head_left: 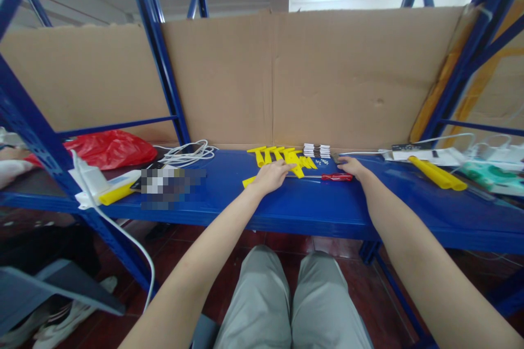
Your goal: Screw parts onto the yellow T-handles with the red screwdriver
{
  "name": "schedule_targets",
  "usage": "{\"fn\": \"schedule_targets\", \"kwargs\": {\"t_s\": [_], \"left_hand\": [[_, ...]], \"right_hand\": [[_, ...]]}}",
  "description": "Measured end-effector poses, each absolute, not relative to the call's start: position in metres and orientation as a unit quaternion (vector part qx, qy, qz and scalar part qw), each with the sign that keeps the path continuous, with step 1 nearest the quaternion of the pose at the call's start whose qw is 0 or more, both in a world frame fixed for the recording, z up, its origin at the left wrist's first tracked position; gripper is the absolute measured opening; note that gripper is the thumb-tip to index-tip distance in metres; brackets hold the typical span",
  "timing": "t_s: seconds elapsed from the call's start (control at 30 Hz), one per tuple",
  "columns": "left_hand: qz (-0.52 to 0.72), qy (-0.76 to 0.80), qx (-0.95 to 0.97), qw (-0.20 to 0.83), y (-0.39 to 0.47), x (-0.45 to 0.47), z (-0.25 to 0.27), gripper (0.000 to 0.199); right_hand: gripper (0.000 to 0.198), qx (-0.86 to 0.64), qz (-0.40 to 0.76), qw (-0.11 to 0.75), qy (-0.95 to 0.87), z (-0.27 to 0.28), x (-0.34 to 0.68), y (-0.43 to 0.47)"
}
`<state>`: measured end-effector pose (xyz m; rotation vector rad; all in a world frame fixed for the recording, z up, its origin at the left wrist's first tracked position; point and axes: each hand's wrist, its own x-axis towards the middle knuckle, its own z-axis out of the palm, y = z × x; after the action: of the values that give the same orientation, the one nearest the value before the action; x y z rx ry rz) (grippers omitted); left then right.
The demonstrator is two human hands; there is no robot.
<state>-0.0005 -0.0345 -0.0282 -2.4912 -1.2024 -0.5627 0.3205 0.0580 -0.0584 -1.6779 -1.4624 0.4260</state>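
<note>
My left hand [272,175] is closed over a yellow T-shaped plastic piece [299,170], whose other end pokes out on the hand's left side. More yellow T-shaped pieces [269,154] lie in a row just behind that hand. Between my hands is a screwdriver [336,177] with a red handle, its shaft pointing left. My right hand [350,166] reaches down behind the screwdriver handle with its fingers drawn together at a small brownish item [335,157], too small to make out. Stacked white strips [316,150] stand to the left of it.
A blue shelf [303,204] carries everything, backed by cardboard [327,76]. Coiled white cable [192,154] and a red bag [114,148] are at left. Yellow tubes [438,173] and a green-white packet [487,175] lie at right. Blue posts [153,49] frame the bay. Another person's sleeve shows far left.
</note>
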Motion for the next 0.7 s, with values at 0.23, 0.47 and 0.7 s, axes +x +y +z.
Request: {"fn": "schedule_targets", "kwargs": {"t_s": [0.23,0.47,0.7], "left_hand": [[-0.198,-0.416,-0.872,0.168,-0.034,-0.001,-0.029,0.041],[-0.206,-0.425,-0.866,0.164,-0.035,0.001,-0.027,0.039],[-0.225,-0.407,-0.870,0.161,-0.031,0.001,-0.031,0.035]], "right_hand": [[0.032,-0.686,0.128,0.441,-0.565,-0.055,0.320,0.053],[0.033,-0.627,-0.040,0.492,-0.603,-0.034,0.299,0.037],[0.045,-0.458,-0.168,0.339,-0.805,-0.028,0.230,0.007]]}}
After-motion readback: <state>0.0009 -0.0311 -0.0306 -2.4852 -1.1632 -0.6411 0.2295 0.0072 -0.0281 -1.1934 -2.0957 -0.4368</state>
